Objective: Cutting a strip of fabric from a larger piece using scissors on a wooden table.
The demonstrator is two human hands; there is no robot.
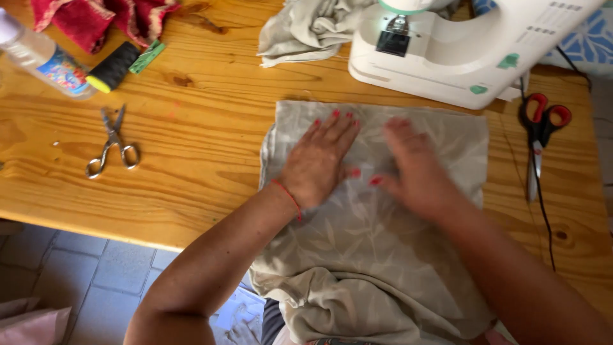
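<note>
A beige fabric [377, 255] with a faint leaf print lies flat on the wooden table [191, 128] and hangs over its near edge into my lap. My left hand [319, 160] rests palm down on the cloth, fingers spread, a red string around the wrist. My right hand [415, 169] also presses flat on the cloth just to the right; it is blurred. Neither hand grips anything.
A white sewing machine [460, 45] stands at the back with more beige cloth [306, 29] beside it. Red-handled scissors [539, 134] lie at the right, small metal scissors [112, 144] at the left. A black thread spool [115, 66], a clear bottle [41, 57] and red cloth [96, 19] sit far left.
</note>
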